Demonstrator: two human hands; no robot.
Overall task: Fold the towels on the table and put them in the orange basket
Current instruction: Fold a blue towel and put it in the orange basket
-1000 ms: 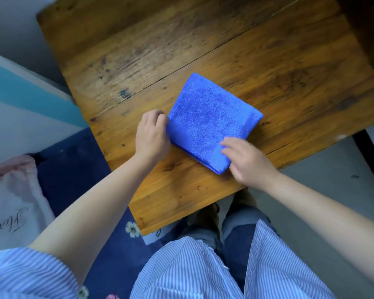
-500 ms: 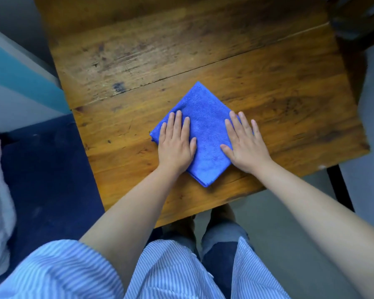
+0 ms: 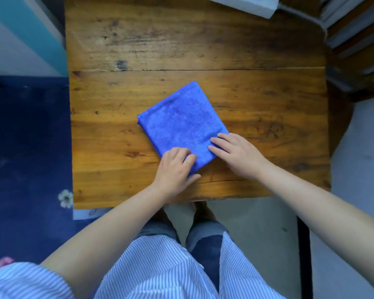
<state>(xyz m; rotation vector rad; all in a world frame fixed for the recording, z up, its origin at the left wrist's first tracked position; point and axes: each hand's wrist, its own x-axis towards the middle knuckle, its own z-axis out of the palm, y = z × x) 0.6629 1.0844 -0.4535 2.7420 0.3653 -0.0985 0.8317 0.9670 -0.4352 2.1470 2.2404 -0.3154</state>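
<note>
Half a second back both palms were flat and spread on top of the cloth, smoothing it. Now they've slid down to its near corner, and the view has swung so the table sits squarer, with a white box showing at the far edge.

Only the head view to go on. The blue towel (image 3: pixel 183 124) lies folded in a compact rectangle on the wooden table (image 3: pixel 268 93), roughly mid-table, turned like a diamond. Its long axis runs from the far corner down toward the near-right, with one corner pointing away from the person and the near corner tucked under the hands.

The left hand (image 3: pixel 174 167) has its fingers curled onto the near corner with the thumb lying along the table edge of it; looks like it's pinching the layers, though I can't see under the fingers. The right hand (image 3: pixel 235 155) lies with fingers fairly straight and close together, tips pressing the near-right edge.

What could go wrong: lifting by that one corner would probably let the layers slide and the fold flop open, since terry is soft and nothing pins the far side. Also, no orange basket in sight, so the carry could be a reach off-frame with a floppy bundle.
</note>
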